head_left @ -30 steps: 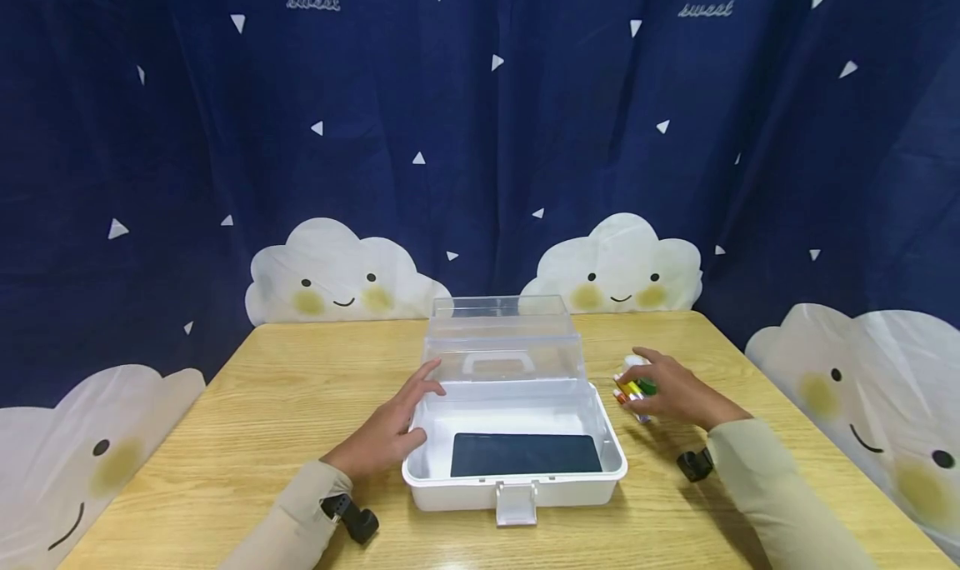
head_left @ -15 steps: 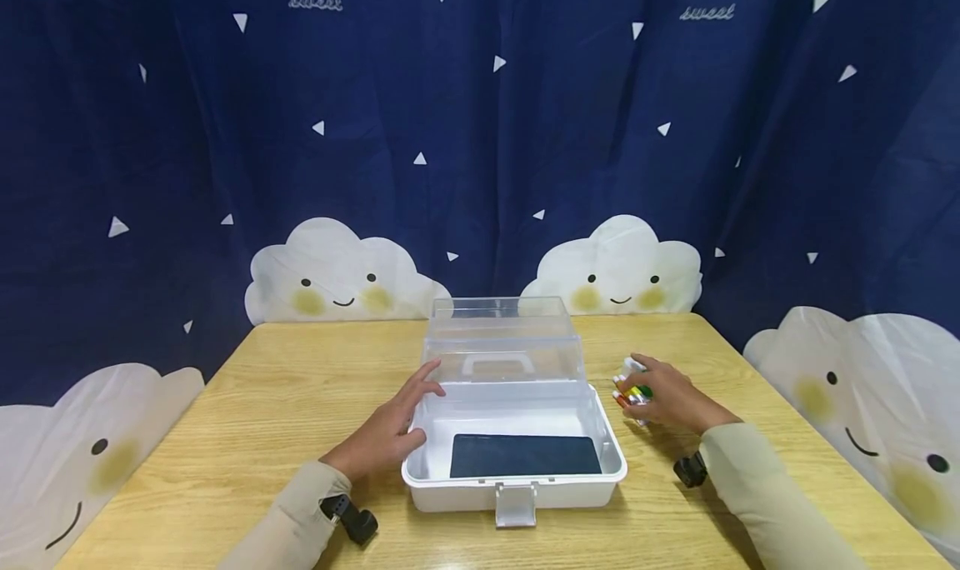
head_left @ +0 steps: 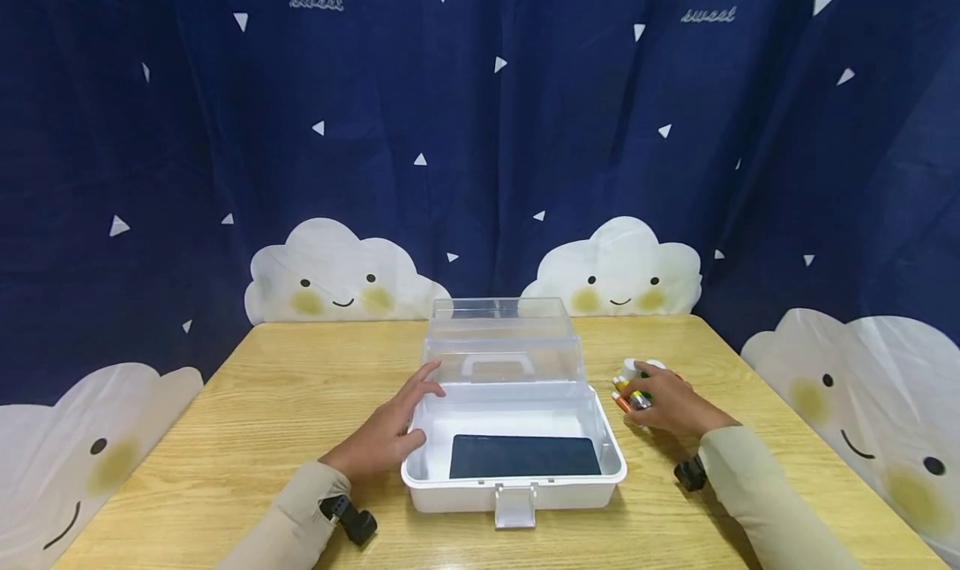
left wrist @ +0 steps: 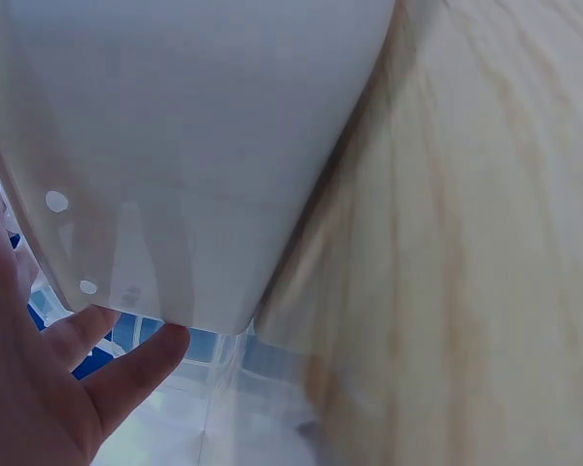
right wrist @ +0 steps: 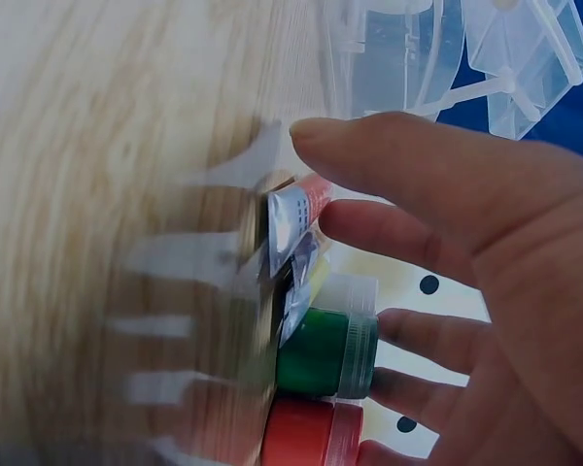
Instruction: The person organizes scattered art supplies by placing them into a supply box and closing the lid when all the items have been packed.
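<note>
With my right hand spread around the paint tubes right of the frame's centre, pinching none, I risk a hasty grab rolling the neighbouring green jar, or my splayed left hand nudging the white box, lower centre, askew.

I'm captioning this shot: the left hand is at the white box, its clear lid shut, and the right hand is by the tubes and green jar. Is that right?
Not quite: the clear lid is open, as the head view shows. The left hand is at the white box and the right hand by the tubes and green jar.
</note>
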The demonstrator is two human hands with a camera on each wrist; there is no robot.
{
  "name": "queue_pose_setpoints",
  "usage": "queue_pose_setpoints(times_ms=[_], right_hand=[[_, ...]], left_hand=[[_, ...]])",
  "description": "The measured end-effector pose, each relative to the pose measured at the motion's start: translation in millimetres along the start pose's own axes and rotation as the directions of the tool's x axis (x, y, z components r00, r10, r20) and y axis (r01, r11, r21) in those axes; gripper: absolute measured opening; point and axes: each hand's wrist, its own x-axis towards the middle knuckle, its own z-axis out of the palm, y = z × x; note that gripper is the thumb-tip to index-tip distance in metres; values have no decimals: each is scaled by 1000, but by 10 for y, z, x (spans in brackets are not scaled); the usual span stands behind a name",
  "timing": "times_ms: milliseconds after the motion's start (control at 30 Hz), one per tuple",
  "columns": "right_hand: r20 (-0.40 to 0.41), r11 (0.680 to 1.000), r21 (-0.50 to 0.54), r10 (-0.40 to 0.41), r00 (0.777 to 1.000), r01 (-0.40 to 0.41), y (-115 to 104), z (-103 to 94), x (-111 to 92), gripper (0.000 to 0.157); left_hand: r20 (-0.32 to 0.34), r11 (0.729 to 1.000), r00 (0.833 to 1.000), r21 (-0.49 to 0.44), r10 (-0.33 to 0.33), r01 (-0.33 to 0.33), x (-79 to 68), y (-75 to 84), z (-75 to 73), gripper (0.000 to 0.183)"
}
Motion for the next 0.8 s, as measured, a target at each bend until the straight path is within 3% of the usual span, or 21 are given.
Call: queue_pose_setpoints(times_ms=[533, 800], right_hand=[[-40, 998, -70, 2, 999, -5, 18, 31, 21, 27], [-63, 998, -55, -2, 998, -1, 16, 36, 26, 15]], left_hand=[[-7, 1000, 1000, 20, 6, -6, 9, 41, -22, 54], [-8, 1000, 1000, -11, 14, -14, 13, 17, -13, 54]])
